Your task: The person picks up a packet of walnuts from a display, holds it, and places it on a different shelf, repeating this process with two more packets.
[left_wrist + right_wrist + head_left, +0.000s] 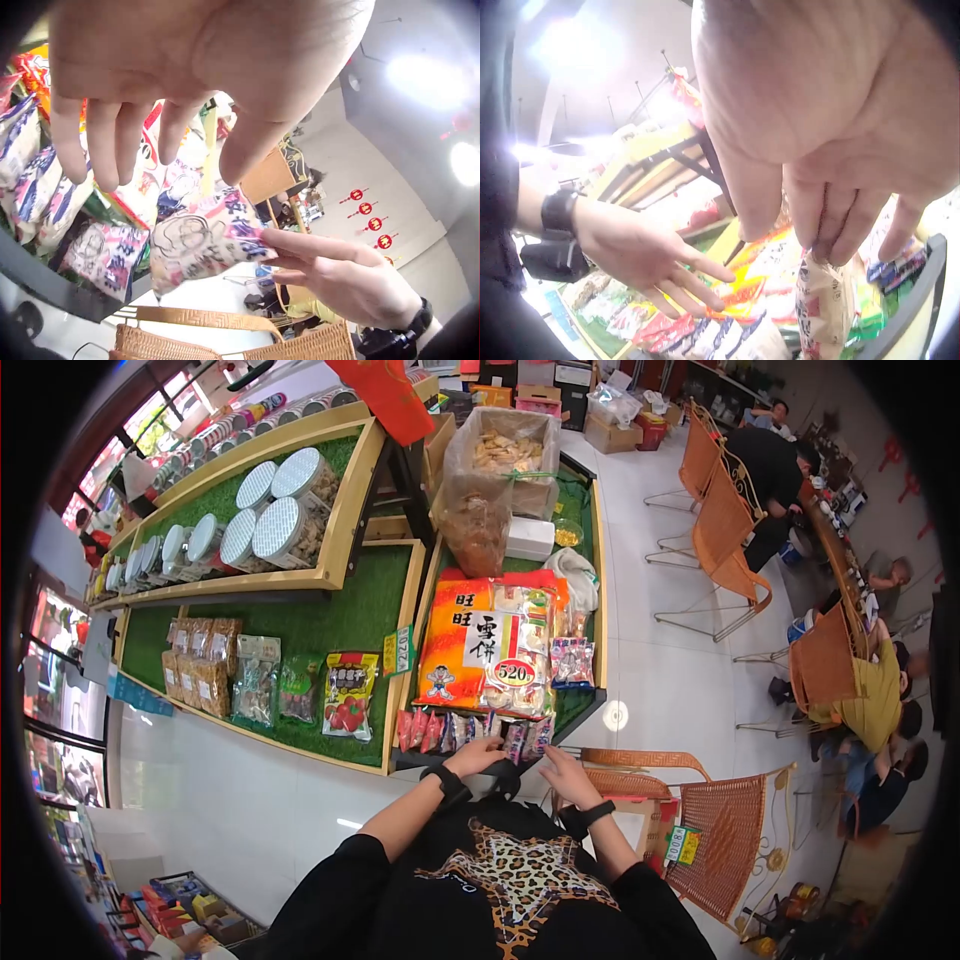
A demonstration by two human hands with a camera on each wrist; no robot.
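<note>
1. Along the front edge of the display stand (45, 279), we have a row of small snack packets (36, 193) lying side by side: red wrappers (430, 732) towards the left end, white ones with blue and pink print further right. That stretch looks laid out already, though a few packets lean unevenly.

2. At the front right corner, our right hand (572, 778) pinches one printed packet (199, 238) by its end, thumb and fingers close together in a narrow grip. The packet is beside the last one in the row; whether its underside touches the rim, we cannot tell.

3. Near the middle of the front edge, our left hand (641, 255) is wide, its fingers extended and apart, with nothing in its grasp. It hovers close to the row.

4. Just behind the row, the large orange rice-cracker bag (455, 650) lies flat, its lettering upward, and seems settled. Between it and the right edge lie more small packets (572, 662), apart from the front row.

5. We judge the front row mostly formed. What seems left is the pinched packet, not yet released, and perhaps some straightening. Whether the packets by the right edge belong to the same work, we cannot tell.
</note>
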